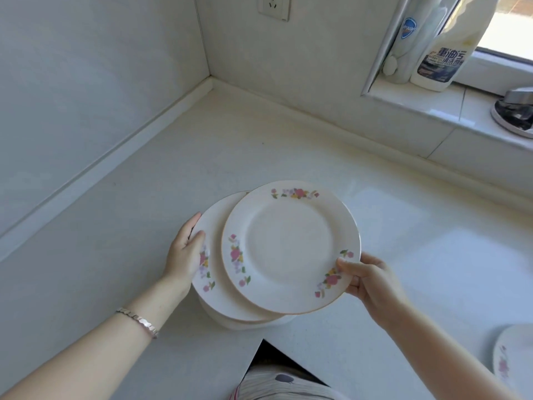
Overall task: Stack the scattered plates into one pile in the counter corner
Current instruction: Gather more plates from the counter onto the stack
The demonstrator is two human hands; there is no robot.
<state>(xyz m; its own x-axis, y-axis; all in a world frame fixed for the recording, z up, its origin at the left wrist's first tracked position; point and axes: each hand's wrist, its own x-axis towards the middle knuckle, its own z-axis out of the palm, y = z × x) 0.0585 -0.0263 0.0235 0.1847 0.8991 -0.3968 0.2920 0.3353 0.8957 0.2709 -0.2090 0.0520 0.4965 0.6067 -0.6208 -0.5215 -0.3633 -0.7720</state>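
Note:
A white plate with pink flower sprays point(290, 246) lies on top, shifted right over a second flowered plate point(212, 272). Below them more white plates point(230, 321) show at the pile's near edge. My left hand point(184, 255) grips the left rim of the lower plate, thumb on top. My right hand point(366, 280) pinches the top plate's right rim, thumb on the flower print. Another flowered plate point(513, 356) lies at the lower right, cut by the frame edge. The counter corner point(212, 82) is at the far upper left, well beyond the pile.
The white counter point(418, 255) runs between the left wall and a tiled window ledge point(418, 111). On the ledge stand a cleaner bottle point(441, 59) and a second white bottle point(403, 41). A metal tap base point(516, 114) sits at the right. A wall socket point(274, 7) is above.

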